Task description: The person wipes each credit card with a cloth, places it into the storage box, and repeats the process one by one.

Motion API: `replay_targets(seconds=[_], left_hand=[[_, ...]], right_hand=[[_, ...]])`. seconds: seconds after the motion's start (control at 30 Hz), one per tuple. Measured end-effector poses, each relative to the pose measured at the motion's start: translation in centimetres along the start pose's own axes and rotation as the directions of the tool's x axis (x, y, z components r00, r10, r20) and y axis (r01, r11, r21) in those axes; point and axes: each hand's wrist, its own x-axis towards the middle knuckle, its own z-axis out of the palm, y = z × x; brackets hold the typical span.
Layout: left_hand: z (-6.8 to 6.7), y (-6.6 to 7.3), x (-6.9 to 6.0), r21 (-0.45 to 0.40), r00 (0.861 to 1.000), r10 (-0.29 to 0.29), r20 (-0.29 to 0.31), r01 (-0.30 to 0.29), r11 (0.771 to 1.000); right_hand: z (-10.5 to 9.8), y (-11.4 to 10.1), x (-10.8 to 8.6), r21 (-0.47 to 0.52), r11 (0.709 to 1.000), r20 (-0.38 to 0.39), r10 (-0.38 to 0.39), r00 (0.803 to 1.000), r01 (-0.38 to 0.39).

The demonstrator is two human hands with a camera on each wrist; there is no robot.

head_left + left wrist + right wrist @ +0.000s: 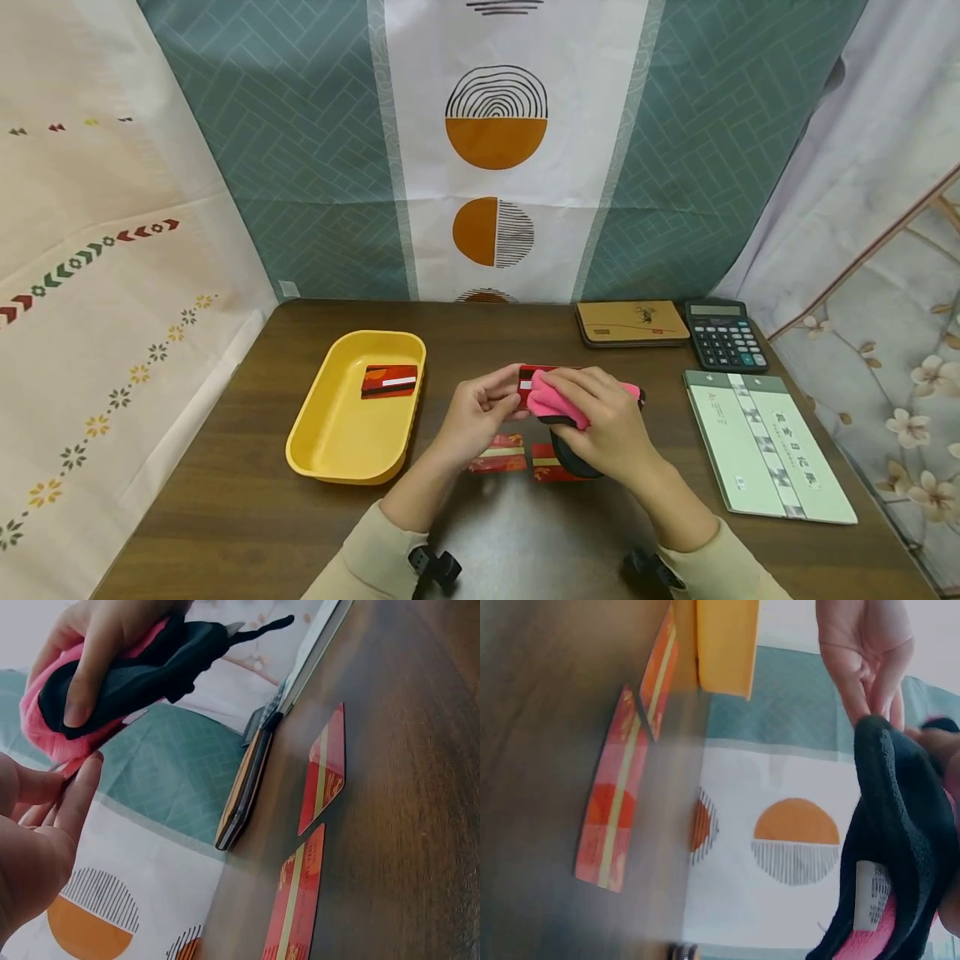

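My left hand [480,417] pinches a red card [527,385] by its left end, fingertips and thumb on either side, above the table. Bunched in my right hand [611,429] is a pink and black cloth [553,396], pressed against that card and covering much of it. A black fold of the cloth hangs below, and its white tag [871,894] shows in the right wrist view. Beneath the hands, two red cards with a pale stripe lie on the table: a left one [498,457] and a right one [546,467], partly hidden by the cloth.
On the left stands a yellow tray [341,467] with another red card [388,382] inside. Toward the back right are a brown notebook [630,321] and a black calculator [726,335]. A pale green notebook [765,446] lies near the right edge of the wooden table [240,500].
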Motion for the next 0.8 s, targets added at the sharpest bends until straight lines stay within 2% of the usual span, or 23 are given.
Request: replay_targets(seconds=[0.07,0.17,0.37,0.5,0.6,0.73,0.8], left_hand=[[0.0,0.1,0.1,-0.021,1.000,0.000,0.025,0.000,1.000],[0.0,0.2,0.1,-0.037,0.999,-0.002,0.050,0.004,0.999],[-0.2,0.2,0.1,-0.023,0.994,0.011,0.108,-0.008,1.000],[-0.2,0.2,0.1,-0.039,0.990,0.003,0.139,0.002,0.999],[-0.2,0.3,0.2,-0.038,0.992,0.011,0.125,-0.007,0.999],[-0.5,0.4,0.3,-0.013,0.996,0.032,0.087,-0.031,0.999],[-0.6,0.4,0.3,-0.034,0.996,0.038,0.082,-0.035,0.999]], right_hand=[[-0.2,-0.1,0.3,0.020,1.000,0.032,-0.025,0.999,0.025],[-0.5,0.0,0.8,0.027,0.999,0.038,-0.032,0.999,0.031],[-1.0,0.0,1.5,0.016,0.997,0.104,-0.076,0.992,0.075],[-1.2,0.0,1.8,0.009,0.998,0.102,-0.071,0.992,0.070],[-1.2,-0.2,1.9,-0.004,0.997,0.106,-0.077,0.991,0.078],[-0.9,-0.3,1.5,-0.033,0.991,0.150,-0.126,0.981,0.132],[-0.9,-0.4,1.3,-0.042,0.991,0.133,-0.122,0.984,0.128]])
